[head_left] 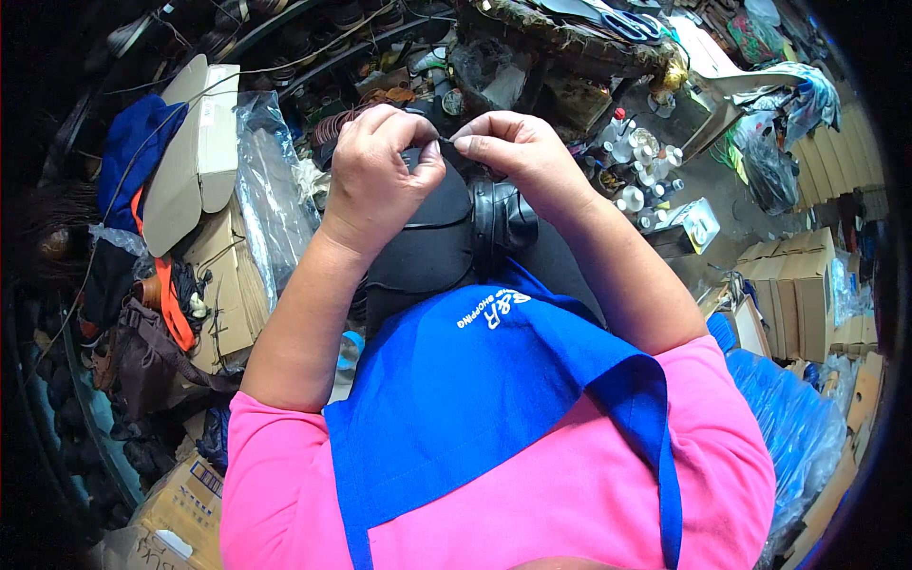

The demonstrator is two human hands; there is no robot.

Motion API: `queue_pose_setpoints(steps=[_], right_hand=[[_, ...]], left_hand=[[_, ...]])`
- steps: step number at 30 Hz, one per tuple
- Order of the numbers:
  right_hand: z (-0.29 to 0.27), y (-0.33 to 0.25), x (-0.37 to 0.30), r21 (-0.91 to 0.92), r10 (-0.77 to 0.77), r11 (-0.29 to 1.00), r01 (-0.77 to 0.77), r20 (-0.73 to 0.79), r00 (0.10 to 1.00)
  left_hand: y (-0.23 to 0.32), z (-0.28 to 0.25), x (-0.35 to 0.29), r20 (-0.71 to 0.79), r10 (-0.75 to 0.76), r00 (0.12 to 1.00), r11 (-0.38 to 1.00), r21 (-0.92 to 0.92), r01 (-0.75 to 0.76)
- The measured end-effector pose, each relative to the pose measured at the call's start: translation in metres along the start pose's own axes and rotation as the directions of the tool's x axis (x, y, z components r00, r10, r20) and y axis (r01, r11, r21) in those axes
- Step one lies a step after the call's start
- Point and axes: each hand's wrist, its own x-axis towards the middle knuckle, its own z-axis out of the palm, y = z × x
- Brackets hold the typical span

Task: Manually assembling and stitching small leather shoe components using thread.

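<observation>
My left hand [380,171] and my right hand [532,157] are raised in front of me, fingertips almost meeting. Thumb and forefinger of each hand pinch a short, thin dark strand [445,140]; whether it is thread or cord is too small to tell. Below the hands, a black item with a rounded flap [418,242] lies over my lap, looking like a bag. Against its right side is a shiny black piece [503,218] that resembles leather. My blue apron [456,408] covers the lap nearer to me.
Flattened cardboard [195,142], clear plastic sheeting [271,180] and a blue cloth [138,152] crowd the left. At right stand several small bottles [641,157], a clear container [701,223] and stacked cardboard [788,285]. Scissors [638,27] rest on a worn bench [570,43] ahead.
</observation>
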Motion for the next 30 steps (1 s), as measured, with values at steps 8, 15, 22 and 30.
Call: queue_pose_setpoints(steps=[8,15,22,30], right_hand=[[0.001,0.0,0.001,-0.106,-0.075,0.992,0.067,-0.074,0.994],[-0.008,0.004,0.001,-0.328,-0.094,0.943,0.055,-0.104,0.99],[-0.049,-0.009,-0.022,-0.284,-0.017,0.957,0.052,0.124,0.992],[-0.095,-0.017,-0.048,-0.219,0.076,0.971,-0.094,-0.091,0.993]], left_hand=[[0.001,0.0,-0.004,0.005,-0.064,0.998,0.996,-0.069,0.064],[0.004,-0.002,-0.006,0.04,-0.018,0.999,0.999,-0.036,0.019],[-0.006,-0.021,-0.011,0.03,-0.144,0.989,0.979,-0.142,0.147],[-0.003,-0.013,-0.032,0.096,-0.279,0.956,0.928,-0.231,0.294]])
